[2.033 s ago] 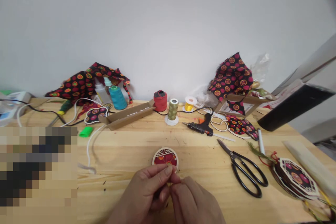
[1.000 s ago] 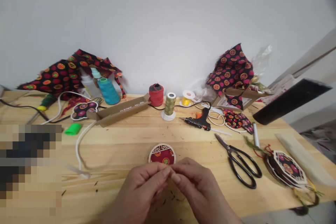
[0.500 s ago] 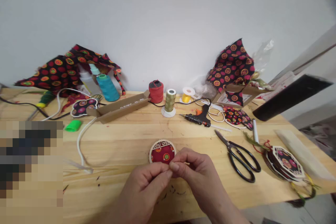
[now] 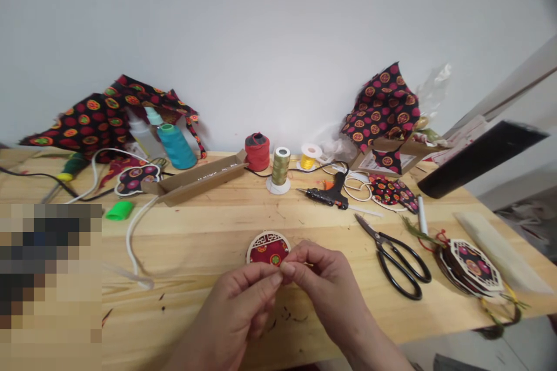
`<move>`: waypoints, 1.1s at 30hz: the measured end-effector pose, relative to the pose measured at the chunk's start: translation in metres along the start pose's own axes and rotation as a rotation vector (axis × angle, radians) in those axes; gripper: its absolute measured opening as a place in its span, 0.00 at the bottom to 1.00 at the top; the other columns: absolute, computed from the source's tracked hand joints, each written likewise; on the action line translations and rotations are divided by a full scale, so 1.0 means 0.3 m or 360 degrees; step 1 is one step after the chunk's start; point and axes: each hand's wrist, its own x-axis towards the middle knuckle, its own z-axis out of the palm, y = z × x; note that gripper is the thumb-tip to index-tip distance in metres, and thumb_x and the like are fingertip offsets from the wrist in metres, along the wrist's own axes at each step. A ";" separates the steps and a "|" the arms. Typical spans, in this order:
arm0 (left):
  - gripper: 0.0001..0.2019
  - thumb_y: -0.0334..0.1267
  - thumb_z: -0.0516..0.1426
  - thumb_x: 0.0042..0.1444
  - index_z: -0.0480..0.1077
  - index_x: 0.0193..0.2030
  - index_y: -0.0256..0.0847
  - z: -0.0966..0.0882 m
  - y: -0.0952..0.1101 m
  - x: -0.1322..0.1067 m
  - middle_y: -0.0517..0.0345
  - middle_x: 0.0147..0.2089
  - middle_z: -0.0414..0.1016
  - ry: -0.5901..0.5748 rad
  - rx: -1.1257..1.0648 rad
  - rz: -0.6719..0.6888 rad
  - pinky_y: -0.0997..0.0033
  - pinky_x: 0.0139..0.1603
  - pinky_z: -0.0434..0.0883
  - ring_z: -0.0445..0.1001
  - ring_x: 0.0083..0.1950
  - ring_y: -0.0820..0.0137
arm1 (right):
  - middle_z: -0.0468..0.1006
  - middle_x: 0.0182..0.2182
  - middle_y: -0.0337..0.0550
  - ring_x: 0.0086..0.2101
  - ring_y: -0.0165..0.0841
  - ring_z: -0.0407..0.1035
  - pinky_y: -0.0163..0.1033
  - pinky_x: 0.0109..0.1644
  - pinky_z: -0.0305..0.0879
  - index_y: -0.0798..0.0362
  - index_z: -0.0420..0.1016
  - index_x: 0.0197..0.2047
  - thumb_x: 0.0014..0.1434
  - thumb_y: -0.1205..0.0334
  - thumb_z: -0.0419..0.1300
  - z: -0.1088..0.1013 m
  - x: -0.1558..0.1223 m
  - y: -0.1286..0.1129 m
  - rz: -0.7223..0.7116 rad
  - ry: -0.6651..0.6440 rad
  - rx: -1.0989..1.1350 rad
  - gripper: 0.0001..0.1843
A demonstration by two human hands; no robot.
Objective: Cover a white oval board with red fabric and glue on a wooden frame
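Observation:
My left hand (image 4: 246, 295) and my right hand (image 4: 319, 284) meet at the fingertips in a pinch above the front of the table. Whatever lies between the fingers is too small or too hidden to make out. Just beyond them rests a round wooden-framed ornament (image 4: 268, 248), with dark red patterned fabric and a cut-out lattice along its top. My fingers cover its lower edge. To the right of my right hand lie black-handled scissors (image 4: 394, 258), blades pointing away to the left.
Behind stand an olive thread spool (image 4: 281, 167), a red spool (image 4: 257, 153), a yellow spool (image 4: 308, 157) and a teal thread cone (image 4: 176, 148). A black glue gun (image 4: 331, 191) lies right of centre. Stacked octagonal ornaments (image 4: 474, 266) sit at the right. An open cardboard box (image 4: 200, 179) lies left.
My hands stay pinched together at nearly the same spot, the left fingers shifting slightly. They cover a little more of the ornament's lower edge. The whole view has shifted slightly.

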 end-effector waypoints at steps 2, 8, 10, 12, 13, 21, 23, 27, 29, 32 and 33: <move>0.11 0.44 0.62 0.49 0.73 0.26 0.36 -0.004 -0.004 0.003 0.70 0.19 0.52 0.0035 0.0020 0.0000 0.77 0.20 0.43 0.42 0.21 0.80 | 0.75 0.24 0.40 0.28 0.31 0.69 0.34 0.34 0.65 0.55 0.76 0.26 0.51 0.60 0.61 -0.029 0.002 -0.003 -0.0119 0.0007 -0.0261 0.07; 0.12 0.45 0.63 0.46 0.75 0.27 0.36 -0.024 -0.008 0.003 0.70 0.19 0.51 0.0166 0.0031 0.0000 0.78 0.20 0.42 0.42 0.21 0.80 | 0.77 0.41 0.54 0.41 0.45 0.71 0.48 0.48 0.65 0.58 0.76 0.39 0.60 0.63 0.49 -0.302 -0.017 0.002 -0.0464 0.0703 -0.2004 0.15; 0.12 0.45 0.64 0.45 0.75 0.27 0.37 -0.030 -0.008 0.004 0.70 0.19 0.51 0.0186 0.0026 0.0012 0.78 0.20 0.43 0.43 0.21 0.80 | 0.76 0.43 0.59 0.43 0.48 0.70 0.50 0.48 0.65 0.62 0.74 0.45 0.59 0.66 0.49 -0.405 -0.033 0.021 -0.0313 0.0788 -0.2465 0.17; 0.12 0.45 0.64 0.45 0.76 0.27 0.37 -0.033 -0.008 0.006 0.70 0.19 0.52 0.0186 0.0024 0.0023 0.78 0.20 0.43 0.43 0.21 0.80 | 0.76 0.42 0.62 0.43 0.48 0.70 0.49 0.48 0.65 0.66 0.73 0.47 0.57 0.68 0.50 -0.477 -0.047 0.043 -0.0139 0.0738 -0.2657 0.17; 0.12 0.45 0.64 0.45 0.76 0.27 0.37 -0.033 -0.008 0.008 0.70 0.19 0.52 0.0188 0.0023 0.0024 0.78 0.20 0.43 0.43 0.21 0.80 | 0.76 0.43 0.62 0.43 0.48 0.71 0.48 0.48 0.65 0.67 0.72 0.48 0.57 0.69 0.51 -0.499 -0.053 0.053 -0.0072 0.0695 -0.2690 0.18; 0.13 0.46 0.64 0.45 0.76 0.27 0.36 -0.033 0.000 0.017 0.70 0.18 0.51 0.0234 0.0036 0.0059 0.79 0.19 0.42 0.42 0.20 0.81 | 0.76 0.40 0.59 0.41 0.46 0.72 0.46 0.46 0.67 0.63 0.70 0.47 0.52 0.69 0.52 -0.526 -0.054 0.063 0.0002 0.0668 -0.2623 0.18; 0.13 0.46 0.64 0.45 0.76 0.28 0.36 -0.034 0.001 0.018 0.70 0.18 0.52 0.0255 0.0045 0.0079 0.79 0.19 0.42 0.43 0.20 0.81 | 0.75 0.39 0.58 0.38 0.46 0.72 0.47 0.43 0.68 0.61 0.70 0.45 0.51 0.66 0.53 -0.528 -0.062 0.058 -0.0094 0.0802 -0.2520 0.17; 0.13 0.46 0.63 0.45 0.77 0.28 0.37 -0.031 0.002 0.019 0.70 0.17 0.51 0.0255 0.0059 0.0100 0.79 0.19 0.42 0.42 0.20 0.80 | 0.75 0.36 0.52 0.33 0.40 0.72 0.43 0.36 0.70 0.56 0.69 0.42 0.51 0.56 0.55 -0.483 -0.101 0.022 -0.0369 0.0793 -0.2035 0.17; 0.13 0.47 0.63 0.45 0.77 0.28 0.37 -0.027 0.005 0.019 0.70 0.17 0.50 0.0267 0.0070 0.0109 0.79 0.19 0.42 0.42 0.20 0.80 | 0.75 0.37 0.48 0.34 0.37 0.72 0.39 0.36 0.70 0.53 0.68 0.42 0.53 0.56 0.54 -0.426 -0.125 -0.016 -0.0452 0.0569 -0.1750 0.15; 0.13 0.47 0.63 0.46 0.77 0.30 0.37 -0.019 0.010 0.017 0.69 0.18 0.52 0.0277 0.0106 0.0129 0.79 0.20 0.43 0.43 0.21 0.79 | 0.75 0.32 0.42 0.31 0.34 0.70 0.35 0.33 0.67 0.51 0.68 0.36 0.51 0.59 0.58 -0.320 -0.153 -0.085 -0.0330 0.0146 -0.1523 0.09; 0.13 0.46 0.63 0.46 0.77 0.30 0.37 -0.018 0.011 0.016 0.69 0.18 0.52 0.0271 0.0120 0.0135 0.78 0.20 0.44 0.43 0.21 0.79 | 0.74 0.29 0.40 0.29 0.33 0.69 0.34 0.31 0.66 0.51 0.69 0.33 0.47 0.60 0.60 -0.288 -0.160 -0.105 -0.0242 0.0002 -0.1491 0.08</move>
